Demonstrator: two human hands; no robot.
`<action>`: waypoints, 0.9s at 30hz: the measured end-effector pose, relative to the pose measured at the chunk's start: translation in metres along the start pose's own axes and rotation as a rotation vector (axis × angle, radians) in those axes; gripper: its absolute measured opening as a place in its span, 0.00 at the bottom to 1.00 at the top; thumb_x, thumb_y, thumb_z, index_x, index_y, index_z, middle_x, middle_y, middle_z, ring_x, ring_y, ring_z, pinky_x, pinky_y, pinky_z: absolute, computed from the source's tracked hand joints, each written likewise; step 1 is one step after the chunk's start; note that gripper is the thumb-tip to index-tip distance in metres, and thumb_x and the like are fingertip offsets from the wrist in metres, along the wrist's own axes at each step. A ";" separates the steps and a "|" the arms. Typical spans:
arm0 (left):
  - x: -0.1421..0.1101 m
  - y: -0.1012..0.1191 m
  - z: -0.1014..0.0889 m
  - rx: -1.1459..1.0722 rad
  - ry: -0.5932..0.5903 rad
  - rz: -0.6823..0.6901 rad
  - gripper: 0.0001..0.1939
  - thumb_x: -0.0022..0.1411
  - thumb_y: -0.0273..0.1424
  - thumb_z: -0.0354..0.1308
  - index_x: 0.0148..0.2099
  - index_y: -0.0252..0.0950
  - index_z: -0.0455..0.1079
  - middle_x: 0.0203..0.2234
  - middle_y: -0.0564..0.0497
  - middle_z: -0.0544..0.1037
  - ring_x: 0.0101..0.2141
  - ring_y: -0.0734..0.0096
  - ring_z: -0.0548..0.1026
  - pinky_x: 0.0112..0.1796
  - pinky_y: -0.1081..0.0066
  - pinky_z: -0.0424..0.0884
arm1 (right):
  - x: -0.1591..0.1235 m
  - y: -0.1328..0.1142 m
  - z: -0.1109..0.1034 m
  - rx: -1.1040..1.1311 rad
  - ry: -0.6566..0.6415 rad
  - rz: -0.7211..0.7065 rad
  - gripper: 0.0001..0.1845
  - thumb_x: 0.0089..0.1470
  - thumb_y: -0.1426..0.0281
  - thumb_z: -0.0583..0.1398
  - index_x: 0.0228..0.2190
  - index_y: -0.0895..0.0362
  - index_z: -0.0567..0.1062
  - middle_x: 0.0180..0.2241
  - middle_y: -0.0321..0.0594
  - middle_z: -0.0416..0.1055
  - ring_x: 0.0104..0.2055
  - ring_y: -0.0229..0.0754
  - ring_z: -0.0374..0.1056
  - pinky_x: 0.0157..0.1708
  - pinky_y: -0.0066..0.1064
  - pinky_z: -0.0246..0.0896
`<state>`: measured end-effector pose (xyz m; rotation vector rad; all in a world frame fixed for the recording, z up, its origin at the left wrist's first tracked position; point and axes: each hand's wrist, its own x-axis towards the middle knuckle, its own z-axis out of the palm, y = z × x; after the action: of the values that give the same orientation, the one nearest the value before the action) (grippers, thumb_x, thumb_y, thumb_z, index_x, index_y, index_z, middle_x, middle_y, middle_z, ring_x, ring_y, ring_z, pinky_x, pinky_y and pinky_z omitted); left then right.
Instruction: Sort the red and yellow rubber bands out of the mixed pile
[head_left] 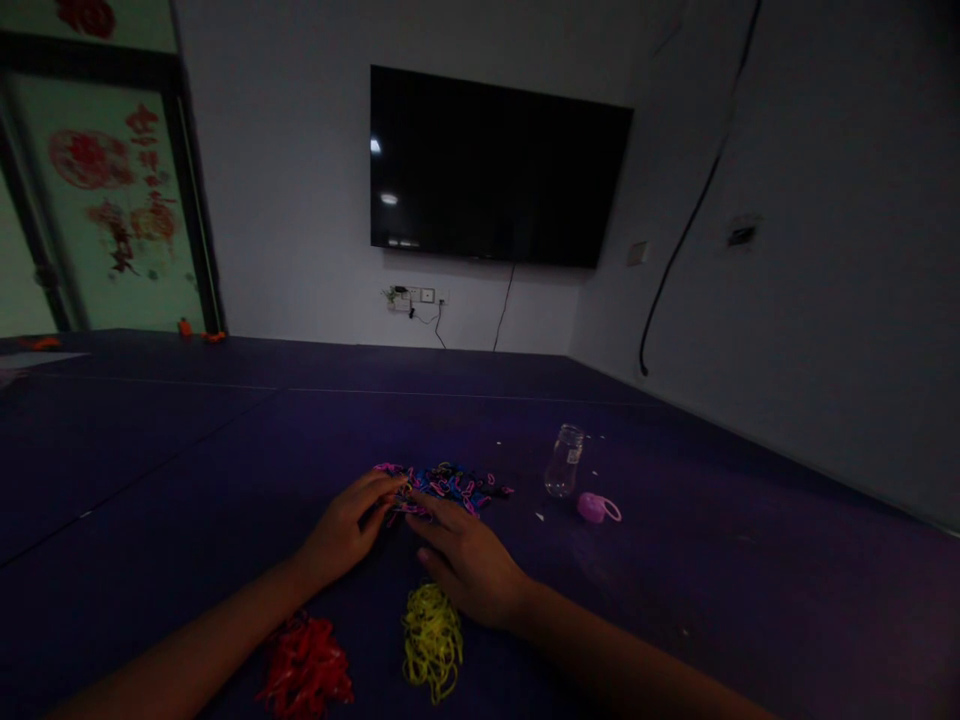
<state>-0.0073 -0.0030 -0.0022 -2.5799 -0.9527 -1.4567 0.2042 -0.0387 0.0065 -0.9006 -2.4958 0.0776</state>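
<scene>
A mixed heap of small pink, blue and dark rubber bands (454, 484) lies on the purple surface in front of me. My left hand (346, 525) reaches its left edge, fingers stretched forward and the thumb apart. From the right, my right hand (474, 562) lies low with fingers extended over the near side of the heap. The fingertips of both hands are close together among the bands; no band is clearly gripped. Nearer to me, a pile of yellow rubber bands (433, 640) sits below my right hand. A pile of red rubber bands (307, 668) lies beside my left forearm.
A clear bottle (562, 465) without its cap stands right of the heap. Its pink looped cap (592, 508) lies close by. White scraps (540, 517) are scattered around them. A dark cable (686, 230) hangs along the right wall, and a television (495, 170) is mounted ahead.
</scene>
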 end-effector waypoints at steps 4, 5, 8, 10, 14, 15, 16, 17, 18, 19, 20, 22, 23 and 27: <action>-0.001 -0.002 0.001 -0.149 -0.066 -0.089 0.21 0.59 0.24 0.47 0.54 0.40 0.64 0.38 0.49 0.74 0.37 0.70 0.74 0.41 0.68 0.74 | 0.001 -0.001 -0.003 -0.030 -0.085 -0.023 0.25 0.59 0.71 0.51 0.58 0.57 0.60 0.63 0.42 0.49 0.64 0.46 0.45 0.60 0.42 0.47; -0.001 -0.003 0.001 -0.201 -0.082 -0.143 0.22 0.59 0.24 0.47 0.55 0.40 0.63 0.38 0.50 0.74 0.37 0.71 0.74 0.39 0.68 0.74 | 0.001 -0.001 -0.003 -0.030 -0.104 -0.028 0.25 0.60 0.71 0.51 0.58 0.57 0.59 0.63 0.41 0.49 0.64 0.46 0.45 0.60 0.42 0.47; -0.001 -0.004 0.002 -0.339 -0.134 -0.292 0.24 0.58 0.26 0.50 0.58 0.39 0.60 0.35 0.51 0.73 0.36 0.70 0.74 0.38 0.68 0.75 | 0.001 -0.002 -0.004 -0.023 -0.138 -0.032 0.24 0.61 0.70 0.50 0.58 0.57 0.59 0.62 0.41 0.51 0.64 0.46 0.43 0.60 0.43 0.47; 0.000 -0.004 0.002 -0.409 -0.154 -0.346 0.26 0.57 0.27 0.52 0.58 0.39 0.60 0.34 0.51 0.72 0.35 0.70 0.73 0.37 0.67 0.75 | 0.001 -0.001 -0.003 -0.014 -0.135 -0.037 0.24 0.61 0.71 0.50 0.58 0.58 0.59 0.62 0.42 0.52 0.64 0.46 0.43 0.60 0.44 0.47; 0.001 -0.004 0.002 -0.520 -0.137 -0.388 0.25 0.56 0.28 0.55 0.56 0.38 0.62 0.33 0.51 0.71 0.34 0.70 0.73 0.37 0.66 0.74 | 0.001 0.001 -0.001 0.001 -0.116 -0.050 0.23 0.61 0.71 0.50 0.58 0.58 0.60 0.61 0.42 0.54 0.64 0.46 0.43 0.60 0.43 0.47; 0.001 -0.004 0.002 -0.534 -0.131 -0.397 0.25 0.55 0.28 0.55 0.56 0.38 0.62 0.33 0.51 0.71 0.33 0.70 0.73 0.37 0.66 0.74 | 0.001 0.002 -0.001 0.003 -0.115 -0.050 0.23 0.61 0.71 0.50 0.58 0.57 0.60 0.61 0.42 0.54 0.64 0.46 0.43 0.60 0.43 0.47; 0.001 -0.005 0.003 -0.544 -0.129 -0.408 0.25 0.55 0.28 0.56 0.56 0.37 0.62 0.33 0.51 0.71 0.33 0.70 0.73 0.37 0.66 0.74 | 0.000 0.002 0.000 0.005 -0.116 -0.048 0.23 0.61 0.71 0.50 0.58 0.57 0.60 0.61 0.42 0.54 0.64 0.46 0.43 0.60 0.43 0.48; 0.001 -0.006 0.003 -0.549 -0.128 -0.419 0.25 0.55 0.28 0.56 0.56 0.37 0.62 0.32 0.51 0.71 0.33 0.70 0.73 0.37 0.66 0.74 | 0.000 0.003 0.000 0.006 -0.117 -0.046 0.24 0.61 0.71 0.50 0.58 0.57 0.60 0.61 0.42 0.54 0.64 0.46 0.43 0.60 0.43 0.48; 0.001 -0.006 0.003 -0.552 -0.126 -0.428 0.25 0.55 0.28 0.56 0.57 0.37 0.61 0.32 0.51 0.71 0.33 0.70 0.73 0.37 0.66 0.74 | 0.000 0.003 0.000 0.006 -0.117 -0.044 0.24 0.61 0.71 0.50 0.58 0.57 0.60 0.61 0.42 0.55 0.64 0.46 0.44 0.59 0.44 0.48; 0.001 -0.006 0.003 -0.550 -0.126 -0.432 0.26 0.55 0.28 0.56 0.57 0.37 0.61 0.32 0.51 0.71 0.33 0.70 0.73 0.37 0.67 0.74 | 0.000 0.003 0.001 0.006 -0.116 -0.042 0.24 0.61 0.71 0.50 0.58 0.57 0.60 0.61 0.42 0.55 0.64 0.46 0.44 0.59 0.44 0.48; 0.000 -0.007 0.003 -0.540 -0.128 -0.433 0.26 0.56 0.28 0.56 0.57 0.37 0.61 0.32 0.50 0.72 0.33 0.70 0.73 0.37 0.67 0.74 | 0.000 0.004 0.001 0.006 -0.114 -0.043 0.24 0.60 0.71 0.50 0.58 0.58 0.60 0.60 0.43 0.55 0.64 0.47 0.45 0.59 0.44 0.49; 0.000 -0.006 0.003 -0.498 -0.131 -0.421 0.25 0.57 0.29 0.55 0.58 0.36 0.60 0.33 0.50 0.72 0.33 0.70 0.74 0.36 0.68 0.75 | 0.000 0.004 0.003 0.013 -0.094 -0.049 0.23 0.60 0.72 0.50 0.57 0.59 0.61 0.59 0.44 0.57 0.63 0.47 0.48 0.59 0.43 0.49; 0.001 -0.006 0.003 -0.469 -0.123 -0.411 0.25 0.57 0.29 0.55 0.57 0.36 0.61 0.34 0.49 0.73 0.34 0.70 0.74 0.35 0.69 0.75 | 0.001 0.004 0.004 0.023 -0.074 -0.053 0.22 0.60 0.72 0.50 0.56 0.59 0.63 0.59 0.44 0.59 0.62 0.46 0.49 0.58 0.42 0.50; 0.003 -0.006 0.000 -0.301 -0.011 -0.343 0.18 0.58 0.30 0.53 0.51 0.36 0.67 0.36 0.49 0.73 0.35 0.69 0.74 0.36 0.68 0.75 | 0.002 0.001 0.002 0.107 0.051 -0.067 0.18 0.60 0.74 0.49 0.49 0.61 0.70 0.52 0.47 0.67 0.56 0.43 0.59 0.56 0.37 0.55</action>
<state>-0.0090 0.0029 -0.0017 -2.7296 -1.3272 -1.7932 0.2029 -0.0366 0.0052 -0.7651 -2.4466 0.1618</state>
